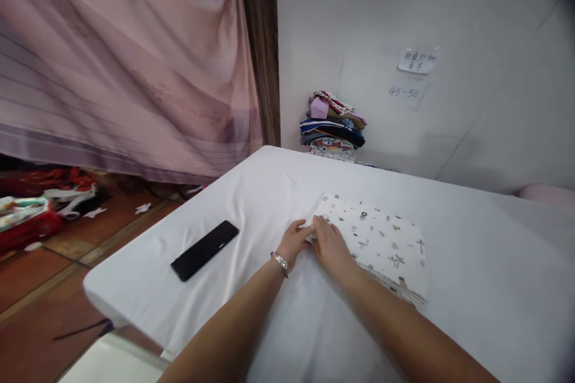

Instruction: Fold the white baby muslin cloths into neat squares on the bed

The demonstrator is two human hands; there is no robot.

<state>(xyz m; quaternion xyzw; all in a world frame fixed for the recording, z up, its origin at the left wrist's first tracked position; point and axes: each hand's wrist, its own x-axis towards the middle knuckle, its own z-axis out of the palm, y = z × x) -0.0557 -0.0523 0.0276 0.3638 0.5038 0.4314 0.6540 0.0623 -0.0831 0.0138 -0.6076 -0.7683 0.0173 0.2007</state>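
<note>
A folded white cloth point(381, 239) with small grey and brown prints lies flat on the white-covered table, its layers showing along the front edge. At its left edge my two hands meet. My left hand point(294, 242), with a silver bracelet at the wrist, has its fingers closed at that edge. Pressed close beside it, my right hand point(330, 244) has its fingers together over the cloth's left edge. The fingertips overlap, so part of the grip is hidden. A black phone point(205, 250) lies left of my hands.
The white table point(265, 182) has a rounded left corner. Behind its far edge stands a stack of folded clothes point(332, 125) against the wall. A pink curtain point(135, 66) hangs at the left, and a paper note point(417, 61) is on the wall. Below left is a white seat point(112, 362).
</note>
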